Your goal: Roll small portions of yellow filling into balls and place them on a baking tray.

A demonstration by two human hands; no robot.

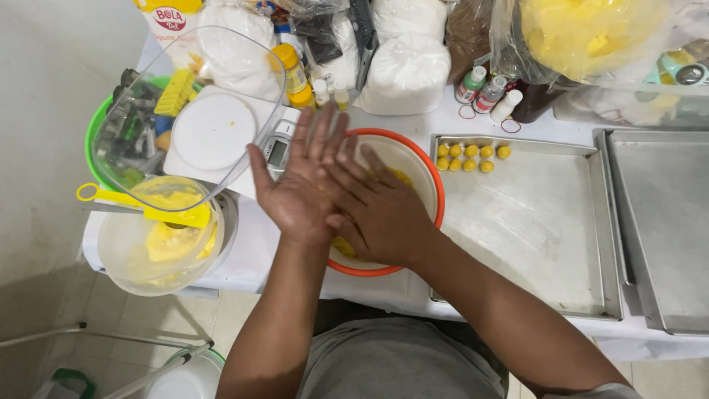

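My left hand [299,181] is held palm up over the orange-rimmed white bowl [432,174], fingers straight. My right hand [380,210] lies flat across it, palm down, the two palms pressed together. Whatever sits between the palms is hidden. Yellow dough [402,177] shows inside the bowl behind my hands. Several small yellow dough balls [470,157] sit in two short rows at the far left corner of the metal baking tray [546,244].
A clear tub of yellow dough [159,247] with a yellow scoop [140,205] stands at the left. A kitchen scale [221,137] carries a tilted clear bowl. Bags of white powder [406,70], small bottles [487,92] and a second metal tray [665,229] line the back and right.
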